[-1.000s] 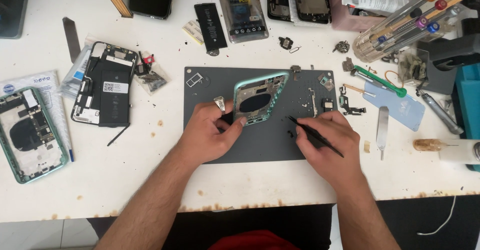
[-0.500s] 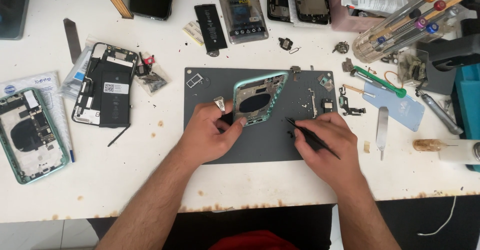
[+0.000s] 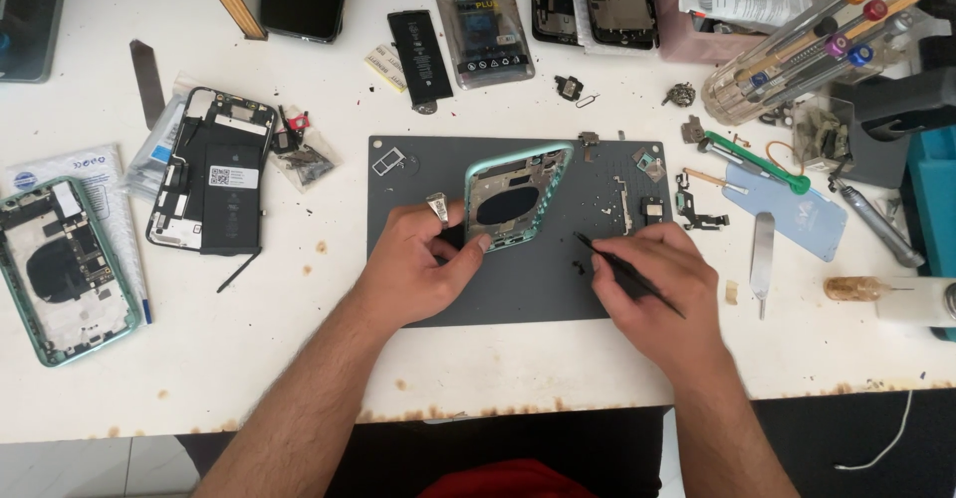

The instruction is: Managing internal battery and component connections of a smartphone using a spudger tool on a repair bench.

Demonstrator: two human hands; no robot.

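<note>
Two hands (image 3: 423, 264) worked at the frame's centre, the other hand (image 3: 657, 284) to the right. Two green phone housings showed: one (image 3: 513, 197) at centre, one (image 3: 60, 269) at the left edge. One opened black phone (image 3: 214, 169) lay left of centre. One loose black battery (image 3: 418, 55) and one packaged battery (image 3: 483, 28) lay at upper centre. One grey mat (image 3: 528, 289) sat mid-frame.
</note>
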